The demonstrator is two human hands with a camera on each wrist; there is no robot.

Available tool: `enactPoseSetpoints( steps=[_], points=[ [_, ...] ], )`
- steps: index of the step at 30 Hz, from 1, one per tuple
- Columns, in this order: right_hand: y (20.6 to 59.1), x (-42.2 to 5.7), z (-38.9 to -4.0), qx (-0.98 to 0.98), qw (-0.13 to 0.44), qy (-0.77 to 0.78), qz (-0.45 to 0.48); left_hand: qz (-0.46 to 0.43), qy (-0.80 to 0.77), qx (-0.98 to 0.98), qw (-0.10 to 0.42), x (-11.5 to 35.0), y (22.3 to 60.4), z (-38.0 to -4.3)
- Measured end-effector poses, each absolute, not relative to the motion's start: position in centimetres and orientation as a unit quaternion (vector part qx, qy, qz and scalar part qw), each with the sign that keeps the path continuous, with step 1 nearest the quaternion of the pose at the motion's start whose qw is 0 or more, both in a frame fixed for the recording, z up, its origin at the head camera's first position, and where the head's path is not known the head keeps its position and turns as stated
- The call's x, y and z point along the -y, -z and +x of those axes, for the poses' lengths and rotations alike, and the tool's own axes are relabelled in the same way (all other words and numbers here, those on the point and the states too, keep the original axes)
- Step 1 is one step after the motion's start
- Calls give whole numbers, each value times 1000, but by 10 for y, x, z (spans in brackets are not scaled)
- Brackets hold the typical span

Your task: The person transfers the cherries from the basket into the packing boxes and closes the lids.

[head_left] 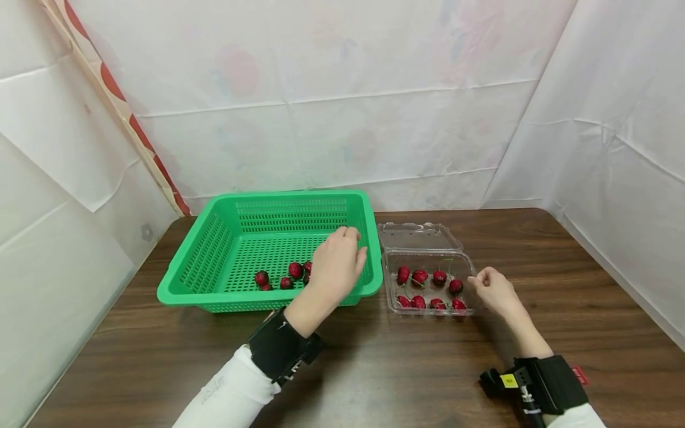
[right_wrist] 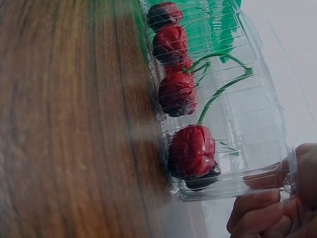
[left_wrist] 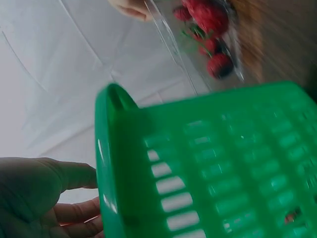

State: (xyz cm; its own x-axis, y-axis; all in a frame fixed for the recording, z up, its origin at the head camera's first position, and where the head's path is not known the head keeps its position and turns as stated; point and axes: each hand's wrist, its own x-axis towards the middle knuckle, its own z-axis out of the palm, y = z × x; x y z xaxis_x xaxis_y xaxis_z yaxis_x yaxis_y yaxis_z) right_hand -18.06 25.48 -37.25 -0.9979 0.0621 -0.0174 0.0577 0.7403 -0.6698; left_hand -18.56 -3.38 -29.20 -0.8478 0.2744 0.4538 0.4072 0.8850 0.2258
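Observation:
My left hand point(head_left: 337, 261) hovers over the right part of a green plastic basket point(head_left: 214, 299). In the left wrist view, the thumb and fingers of the left hand point(left_wrist: 34, 198) lie loosely bent near the basket rim, and nothing shows between them. Several dark red cherries point(head_left: 295, 270) rest on the basket floor. My right hand point(head_left: 495, 291) pinches the right rim of a clear plastic clamshell box point(right_wrist: 267, 168) between thumb and fingers. Inside it, cherries point(right_wrist: 192, 151), some with green stems, lie in two rough rows. The hinged lid point(head_left: 420, 238) is folded back.
Basket and box stand side by side on a dark brown wooden table point(head_left: 417, 368). White sheeting point(head_left: 342, 131) hangs behind and on both sides. A strip with red patches point(head_left: 112, 81) runs down the left corner.

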Motion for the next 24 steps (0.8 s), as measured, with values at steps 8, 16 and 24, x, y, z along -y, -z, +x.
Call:
enactPoseSetpoints(
  steps=[8,16,24],
  points=[
    [373,-255,-180,932,-3,-362,-35,-147,157,956,199,62,292,-191],
    [373,-255,-181,932,-5,-359,-37,-110,158,968,158,90,298,-198],
    [373,-255,-181,931,-4,-362,-39,-87,145,981,99,118,303,-209]
  ],
)
